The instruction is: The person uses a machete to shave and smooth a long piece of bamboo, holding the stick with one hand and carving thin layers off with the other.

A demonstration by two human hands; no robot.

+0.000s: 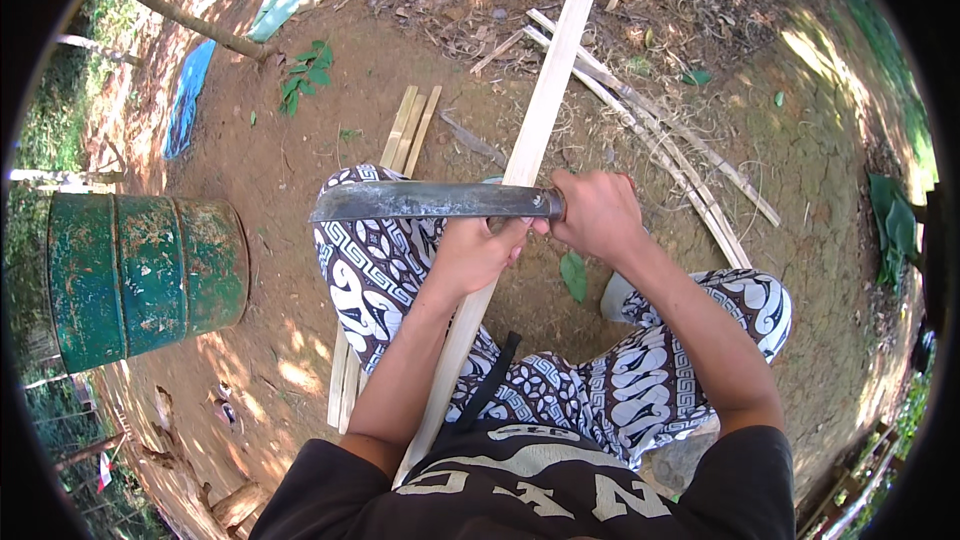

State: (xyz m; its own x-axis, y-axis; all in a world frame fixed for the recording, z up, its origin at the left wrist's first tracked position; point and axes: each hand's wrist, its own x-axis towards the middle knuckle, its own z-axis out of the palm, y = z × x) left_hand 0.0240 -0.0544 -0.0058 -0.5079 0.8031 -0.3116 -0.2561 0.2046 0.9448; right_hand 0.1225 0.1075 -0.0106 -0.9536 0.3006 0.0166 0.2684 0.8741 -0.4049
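- My right hand [597, 212] is wrapped tight around the handle of a long dark steel machete [430, 201], its blade lying crosswise and pointing to my left.
- My left hand [476, 252] is closed on a long pale split-bamboo slat [540, 115], just beneath the blade, which rests across it.
- That slat runs from my lap, over black-and-white patterned trousers [385, 270], away across the bare dirt ground [800, 150].
- A few shorter bamboo strips [410, 130] lie beside my left knee; thinner ones [660, 130] are scattered to the right.
- A rusty green metal drum [145, 275] lies on its side well to my left.
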